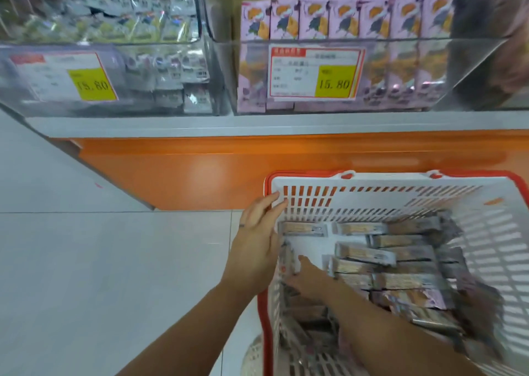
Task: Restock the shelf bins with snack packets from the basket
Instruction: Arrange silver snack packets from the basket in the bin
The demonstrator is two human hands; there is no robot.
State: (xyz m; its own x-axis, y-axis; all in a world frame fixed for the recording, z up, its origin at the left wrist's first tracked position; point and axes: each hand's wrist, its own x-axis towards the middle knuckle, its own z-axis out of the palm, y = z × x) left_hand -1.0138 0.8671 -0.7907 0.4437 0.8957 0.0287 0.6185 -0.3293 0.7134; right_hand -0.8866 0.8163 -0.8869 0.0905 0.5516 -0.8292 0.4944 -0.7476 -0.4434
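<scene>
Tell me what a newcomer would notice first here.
The white, red-rimmed basket at lower right holds grey snack packets, with the left hand on its wall and the right hand reaching inside. Above, yellow price tags front two clear bins, the right one holding pink packs.

- Pale grey floor tiles (100, 275) spread out to the left of the left hand (254, 241).
- Just beyond this hand stands a glossy orange base panel (186, 172), with soft light reflected on it.
- Farther beyond, above the panel, runs a grey ledge (171, 125).
</scene>
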